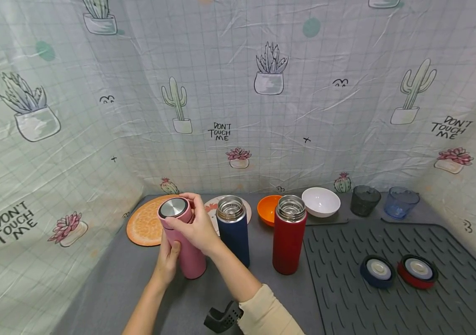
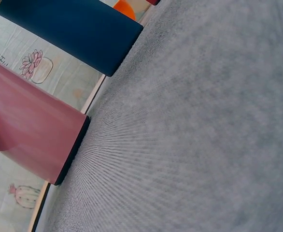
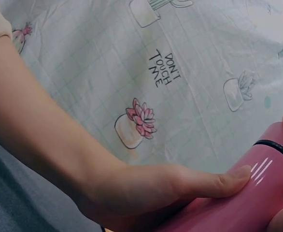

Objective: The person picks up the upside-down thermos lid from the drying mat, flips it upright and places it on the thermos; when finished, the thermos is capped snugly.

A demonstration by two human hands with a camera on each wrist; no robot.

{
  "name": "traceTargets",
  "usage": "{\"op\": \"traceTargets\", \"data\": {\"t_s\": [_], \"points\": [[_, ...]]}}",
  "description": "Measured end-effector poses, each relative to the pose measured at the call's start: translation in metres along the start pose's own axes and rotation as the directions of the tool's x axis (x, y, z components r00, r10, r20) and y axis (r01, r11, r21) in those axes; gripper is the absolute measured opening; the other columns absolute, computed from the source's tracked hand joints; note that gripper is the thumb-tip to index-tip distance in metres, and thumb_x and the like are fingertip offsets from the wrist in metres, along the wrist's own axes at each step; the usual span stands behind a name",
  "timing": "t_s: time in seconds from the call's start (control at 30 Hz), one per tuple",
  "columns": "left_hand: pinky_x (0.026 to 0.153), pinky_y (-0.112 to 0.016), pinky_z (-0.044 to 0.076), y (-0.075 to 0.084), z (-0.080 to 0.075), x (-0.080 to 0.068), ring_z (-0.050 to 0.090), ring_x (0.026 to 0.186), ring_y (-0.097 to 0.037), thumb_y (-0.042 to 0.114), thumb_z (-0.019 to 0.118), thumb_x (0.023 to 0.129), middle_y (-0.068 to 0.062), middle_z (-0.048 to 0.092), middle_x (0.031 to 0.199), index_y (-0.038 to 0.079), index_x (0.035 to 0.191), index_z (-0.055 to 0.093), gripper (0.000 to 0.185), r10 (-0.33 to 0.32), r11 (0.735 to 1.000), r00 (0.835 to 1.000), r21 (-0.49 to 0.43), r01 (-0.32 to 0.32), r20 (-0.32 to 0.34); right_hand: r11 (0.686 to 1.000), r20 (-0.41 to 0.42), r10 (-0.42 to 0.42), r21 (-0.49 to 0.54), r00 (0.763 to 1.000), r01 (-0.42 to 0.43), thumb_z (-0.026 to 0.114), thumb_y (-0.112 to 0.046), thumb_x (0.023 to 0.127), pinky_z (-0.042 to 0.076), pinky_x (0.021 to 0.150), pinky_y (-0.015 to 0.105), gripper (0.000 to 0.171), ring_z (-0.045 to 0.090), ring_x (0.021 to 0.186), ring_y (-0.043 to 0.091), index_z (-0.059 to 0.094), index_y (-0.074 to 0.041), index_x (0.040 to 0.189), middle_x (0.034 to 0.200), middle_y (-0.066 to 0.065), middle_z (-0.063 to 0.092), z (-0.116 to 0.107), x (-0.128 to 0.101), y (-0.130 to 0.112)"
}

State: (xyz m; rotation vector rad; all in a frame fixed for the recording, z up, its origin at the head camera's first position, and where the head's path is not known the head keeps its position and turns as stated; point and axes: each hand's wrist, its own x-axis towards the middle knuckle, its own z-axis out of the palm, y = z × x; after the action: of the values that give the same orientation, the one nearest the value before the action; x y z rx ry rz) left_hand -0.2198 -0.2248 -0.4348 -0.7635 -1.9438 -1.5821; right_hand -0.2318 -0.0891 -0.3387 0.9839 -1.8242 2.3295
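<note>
A pink flask (image 1: 187, 249) stands on the grey table (image 1: 137, 284), slightly tilted, with its steel-topped pink lid (image 1: 173, 209) on. My left hand (image 1: 167, 260) grips its lower body. My right hand (image 1: 196, 223) curls round the lid and upper part. The left wrist view shows the pink flask's base (image 2: 30, 140) on the grey table (image 2: 194, 135) beside the navy flask (image 2: 69, 29). The right wrist view shows my left hand's thumb (image 3: 219, 181) lying along the pink flask (image 3: 247, 198).
Open navy flask (image 1: 234, 230) and red flask (image 1: 289, 235) stand to the right. Their navy lid (image 1: 377, 271) and red lid (image 1: 417, 270) lie on the ribbed mat (image 1: 389, 298). Behind are an orange-slice mat (image 1: 146, 225), orange bowl (image 1: 268, 209), white bowl (image 1: 321, 201), two cups.
</note>
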Motion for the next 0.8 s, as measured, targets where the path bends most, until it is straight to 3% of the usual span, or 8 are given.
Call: {"op": "traceTargets", "data": {"t_s": [0.1,0.23,0.37,0.53,0.67,0.8], "points": [[0.095,-0.02,0.031,0.001,0.0,0.0,0.038,0.118,-0.015,0.03,0.035,0.099,-0.005,0.035,0.134,0.007,0.144,0.016,0.054,0.007,1.0,1.0,-0.001,-0.007,0.0,1.0,-0.034,0.019,0.001,0.999,-0.019,0.069,-0.008,0.077,0.048,0.08,0.026,0.06,0.055,0.094,0.011,0.035,-0.002,0.127,0.112,0.005,0.046,0.003,-0.003,-0.012],[0.092,-0.02,0.033,0.002,0.001,0.0,0.041,0.113,-0.014,0.028,0.035,0.099,-0.003,0.039,0.129,0.006,0.142,0.019,0.051,0.008,1.0,1.0,0.002,-0.008,-0.005,0.997,-0.023,0.011,-0.078,1.0,-0.013,0.058,-0.011,0.082,0.043,0.087,0.025,0.057,0.054,0.102,0.015,0.036,0.001,0.133,0.12,0.015,0.048,0.003,-0.006,-0.023],[0.089,-0.02,0.036,0.002,0.001,0.0,0.044,0.109,-0.012,0.027,0.036,0.099,-0.002,0.041,0.125,0.005,0.141,0.021,0.05,0.01,1.0,1.0,0.004,-0.01,-0.004,0.997,0.028,0.009,-0.077,1.0,-0.007,0.053,-0.01,0.083,0.042,0.089,0.026,0.055,0.053,0.105,0.018,0.037,0.001,0.134,0.123,0.02,0.05,-0.003,-0.002,-0.014],[0.094,-0.021,0.033,0.002,0.002,0.003,0.039,0.117,-0.016,0.033,0.036,0.099,-0.006,0.036,0.134,0.008,0.144,0.017,0.055,0.024,1.0,1.0,-0.004,-0.024,0.001,0.998,0.021,0.056,-0.007,0.998,-0.056,0.068,-0.013,0.078,0.048,0.081,0.026,0.056,0.057,0.093,0.012,0.038,-0.007,0.124,0.112,0.005,0.05,-0.004,0.004,0.002],[0.094,-0.02,0.032,0.001,0.002,0.002,0.039,0.116,-0.015,0.033,0.036,0.098,-0.005,0.037,0.133,0.006,0.143,0.018,0.055,0.026,1.0,1.0,-0.002,-0.026,-0.007,0.991,0.027,0.051,-0.125,0.998,-0.047,0.064,-0.021,0.082,0.043,0.086,0.027,0.056,0.049,0.103,0.011,0.037,-0.011,0.129,0.116,0.003,0.046,-0.004,0.004,0.004],[0.091,-0.02,0.034,0.0,0.001,0.0,0.042,0.111,-0.013,0.031,0.036,0.099,-0.003,0.04,0.128,0.005,0.142,0.021,0.052,0.016,1.0,1.0,0.003,-0.016,-0.01,0.994,0.062,0.035,-0.109,0.997,-0.028,0.058,-0.019,0.085,0.041,0.089,0.026,0.057,0.049,0.105,0.011,0.035,-0.005,0.136,0.121,0.01,0.049,-0.006,0.003,0.005]]}}
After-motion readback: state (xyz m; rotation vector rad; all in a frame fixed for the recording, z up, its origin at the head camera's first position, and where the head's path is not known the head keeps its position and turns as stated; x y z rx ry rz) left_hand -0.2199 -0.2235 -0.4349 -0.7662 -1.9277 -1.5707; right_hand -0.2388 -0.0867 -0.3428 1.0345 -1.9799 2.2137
